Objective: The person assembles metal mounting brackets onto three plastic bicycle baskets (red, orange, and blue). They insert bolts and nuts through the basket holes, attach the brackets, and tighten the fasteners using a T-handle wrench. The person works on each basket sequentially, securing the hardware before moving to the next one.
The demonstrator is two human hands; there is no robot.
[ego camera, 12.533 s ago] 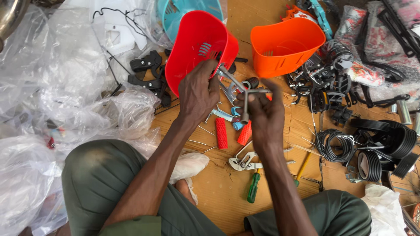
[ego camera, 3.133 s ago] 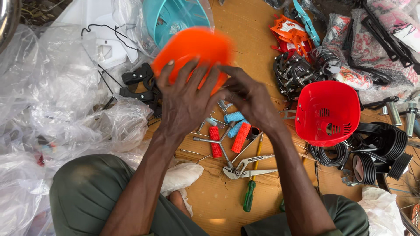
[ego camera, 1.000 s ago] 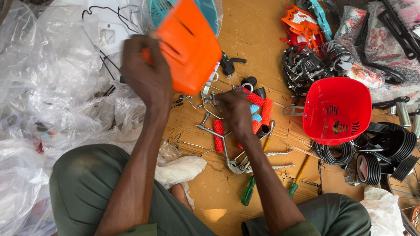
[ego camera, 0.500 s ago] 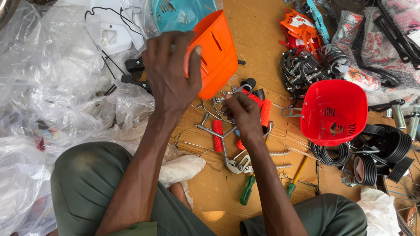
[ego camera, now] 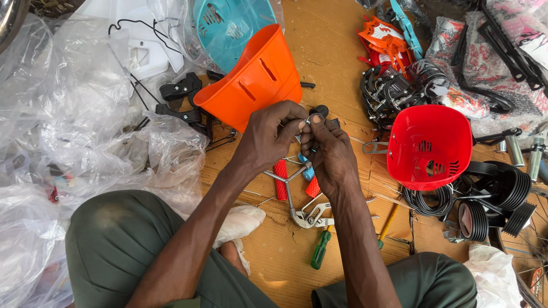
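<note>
Both hands meet over the middle of the wooden floor [ego camera: 337, 68]. Left hand [ego camera: 268, 140]: fingers pinched on a small metal clamp ring [ego camera: 313, 119], thumb and forefinger closed on it. Right hand [ego camera: 328, 154]: fingers also closed on the same ring from the other side; fingertips of the two hands touching. The ring is held above the floor, just in front of the orange plastic basket [ego camera: 254, 77], which lies on its side. Directly beneath the hands: pliers with red grips [ego camera: 291, 185], and a green-handled screwdriver [ego camera: 319, 251] nearer the person. Red plastic basket [ego camera: 429, 147] sits towards the right edge, next to black cable coils [ego camera: 502, 191]. Clear plastic bags [ego camera: 74, 108] cover the left side. Teal basket [ego camera: 231, 25] at the far edge, partly under plastic.
</note>
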